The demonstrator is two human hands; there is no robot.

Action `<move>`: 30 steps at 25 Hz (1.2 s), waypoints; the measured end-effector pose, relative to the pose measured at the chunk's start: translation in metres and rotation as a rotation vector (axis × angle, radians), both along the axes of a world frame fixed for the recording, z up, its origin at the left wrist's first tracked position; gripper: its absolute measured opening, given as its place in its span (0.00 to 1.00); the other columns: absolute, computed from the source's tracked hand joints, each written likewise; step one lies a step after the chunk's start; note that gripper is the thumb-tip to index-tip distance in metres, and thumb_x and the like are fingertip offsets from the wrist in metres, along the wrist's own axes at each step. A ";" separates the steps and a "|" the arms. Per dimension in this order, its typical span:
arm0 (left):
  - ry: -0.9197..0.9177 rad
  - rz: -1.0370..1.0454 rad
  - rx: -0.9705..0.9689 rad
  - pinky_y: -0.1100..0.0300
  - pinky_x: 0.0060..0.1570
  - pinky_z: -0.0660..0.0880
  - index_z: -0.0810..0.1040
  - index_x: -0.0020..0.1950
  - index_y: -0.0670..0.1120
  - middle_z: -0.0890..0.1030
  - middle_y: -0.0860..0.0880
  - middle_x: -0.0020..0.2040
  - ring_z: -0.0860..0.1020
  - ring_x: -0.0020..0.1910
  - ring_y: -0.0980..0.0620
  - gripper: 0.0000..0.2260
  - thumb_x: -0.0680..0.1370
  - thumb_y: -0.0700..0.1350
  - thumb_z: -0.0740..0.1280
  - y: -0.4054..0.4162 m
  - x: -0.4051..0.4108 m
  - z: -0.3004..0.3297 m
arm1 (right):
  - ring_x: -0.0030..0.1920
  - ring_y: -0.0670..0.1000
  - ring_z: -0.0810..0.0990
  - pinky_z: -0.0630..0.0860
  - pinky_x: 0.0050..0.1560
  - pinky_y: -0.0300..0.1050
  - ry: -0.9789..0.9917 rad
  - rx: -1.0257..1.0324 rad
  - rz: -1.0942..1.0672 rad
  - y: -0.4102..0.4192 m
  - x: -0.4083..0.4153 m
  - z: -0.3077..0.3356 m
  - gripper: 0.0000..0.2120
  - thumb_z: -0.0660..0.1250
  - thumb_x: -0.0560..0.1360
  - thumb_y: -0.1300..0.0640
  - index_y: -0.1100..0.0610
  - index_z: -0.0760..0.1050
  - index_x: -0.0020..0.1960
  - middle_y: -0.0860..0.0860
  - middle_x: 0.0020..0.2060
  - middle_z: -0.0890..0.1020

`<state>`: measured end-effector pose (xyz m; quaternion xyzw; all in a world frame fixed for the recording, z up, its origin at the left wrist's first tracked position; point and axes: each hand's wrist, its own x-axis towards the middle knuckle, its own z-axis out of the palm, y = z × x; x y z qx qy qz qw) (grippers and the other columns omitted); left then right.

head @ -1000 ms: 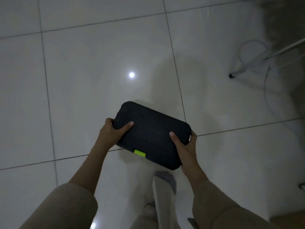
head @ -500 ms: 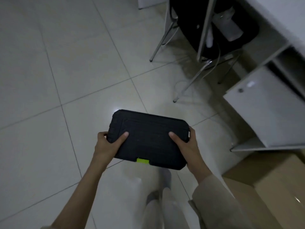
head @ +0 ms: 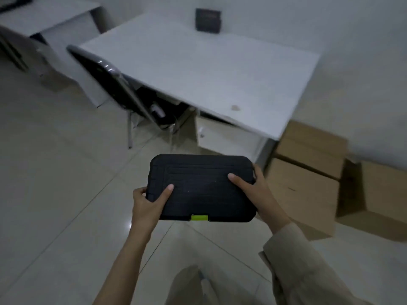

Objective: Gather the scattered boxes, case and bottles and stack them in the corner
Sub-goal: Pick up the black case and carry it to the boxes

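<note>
While both hands carry it, the black case [head: 201, 188] is in the air above the tiled floor [head: 55, 183], flat, with its green latch [head: 199, 217] on the edge nearest the person. The left hand [head: 147, 202] grips the left end, thumb lying on the lid; the right hand [head: 255, 190] grips the right end the same way.

In my judgement the main risk is a slip. Only the thumbs press from above, so a quick turn toward the corner could tilt the case out of the grip. The chair [head: 114, 84] stands ahead and to the left of the case, and the desk [head: 198, 62] is just beyond it; a careless swing could hit either one.

By count: one case, three cardboard boxes [head: 308, 188] stacked to the right of the right hand, and one small dark box [head: 208, 19] far ahead on the desk. I see no bottles.
</note>
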<state>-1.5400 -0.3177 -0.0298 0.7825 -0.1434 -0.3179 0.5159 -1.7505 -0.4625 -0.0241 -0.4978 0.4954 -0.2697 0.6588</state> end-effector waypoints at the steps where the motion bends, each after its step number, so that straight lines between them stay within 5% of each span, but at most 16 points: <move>1: -0.005 -0.051 -0.010 0.63 0.39 0.72 0.64 0.61 0.47 0.74 0.53 0.50 0.75 0.46 0.58 0.33 0.64 0.58 0.74 -0.012 -0.022 0.005 | 0.52 0.46 0.78 0.78 0.43 0.41 0.001 -0.010 -0.053 -0.001 -0.029 0.005 0.31 0.76 0.62 0.44 0.42 0.66 0.61 0.44 0.55 0.76; 5: -0.009 -0.264 -0.031 0.59 0.44 0.75 0.66 0.63 0.44 0.74 0.49 0.54 0.76 0.48 0.53 0.35 0.63 0.59 0.74 -0.058 -0.132 0.015 | 0.47 0.42 0.79 0.75 0.33 0.31 -0.011 -0.031 -0.253 0.002 -0.163 0.018 0.27 0.76 0.63 0.45 0.38 0.66 0.57 0.41 0.50 0.77; 10: 0.024 -0.514 -0.036 0.59 0.42 0.75 0.66 0.64 0.42 0.74 0.47 0.57 0.76 0.49 0.51 0.35 0.65 0.58 0.74 -0.094 -0.290 0.008 | 0.47 0.41 0.77 0.74 0.34 0.31 -0.013 -0.036 -0.481 0.020 -0.333 0.021 0.29 0.76 0.64 0.47 0.42 0.65 0.59 0.40 0.50 0.75; 13: 0.068 -0.679 -0.011 0.54 0.51 0.78 0.69 0.65 0.42 0.77 0.46 0.58 0.78 0.53 0.49 0.35 0.64 0.59 0.74 -0.108 -0.374 0.003 | 0.48 0.42 0.78 0.75 0.35 0.33 0.007 -0.026 -0.627 0.040 -0.419 0.020 0.30 0.76 0.64 0.49 0.46 0.66 0.61 0.43 0.50 0.76; 15: 0.075 -0.751 -0.004 0.58 0.46 0.77 0.70 0.62 0.43 0.77 0.48 0.54 0.78 0.49 0.53 0.32 0.65 0.58 0.74 -0.115 -0.419 0.001 | 0.48 0.44 0.78 0.75 0.35 0.34 0.030 -0.027 -0.699 0.049 -0.462 0.017 0.30 0.76 0.64 0.49 0.45 0.66 0.61 0.44 0.51 0.77; 18: 0.081 -0.828 0.003 0.63 0.39 0.74 0.73 0.54 0.48 0.78 0.51 0.49 0.76 0.44 0.58 0.26 0.63 0.60 0.73 -0.127 -0.473 -0.005 | 0.47 0.44 0.78 0.75 0.34 0.34 0.046 -0.011 -0.781 0.055 -0.512 0.011 0.28 0.76 0.64 0.48 0.42 0.66 0.58 0.43 0.50 0.77; 22: 0.068 -0.913 0.075 0.63 0.40 0.73 0.69 0.64 0.42 0.78 0.45 0.57 0.77 0.51 0.50 0.33 0.66 0.58 0.73 -0.162 -0.520 -0.023 | 0.49 0.47 0.79 0.77 0.37 0.38 0.041 0.038 -0.847 0.041 -0.558 -0.008 0.30 0.76 0.64 0.48 0.44 0.66 0.61 0.45 0.51 0.78; 26: 0.074 -0.943 0.127 0.66 0.36 0.71 0.66 0.63 0.42 0.77 0.47 0.54 0.75 0.46 0.58 0.34 0.66 0.58 0.73 -0.210 -0.563 -0.049 | 0.49 0.47 0.79 0.77 0.38 0.38 0.078 0.099 -0.880 0.002 -0.597 -0.037 0.32 0.76 0.64 0.48 0.46 0.65 0.64 0.47 0.52 0.77; 30: 0.079 -0.981 0.235 0.56 0.44 0.78 0.70 0.61 0.40 0.79 0.46 0.53 0.79 0.50 0.51 0.33 0.65 0.60 0.73 -0.268 -0.605 -0.089 | 0.49 0.47 0.79 0.77 0.38 0.39 0.087 0.197 -0.892 -0.051 -0.639 -0.082 0.32 0.76 0.64 0.47 0.44 0.65 0.63 0.46 0.52 0.77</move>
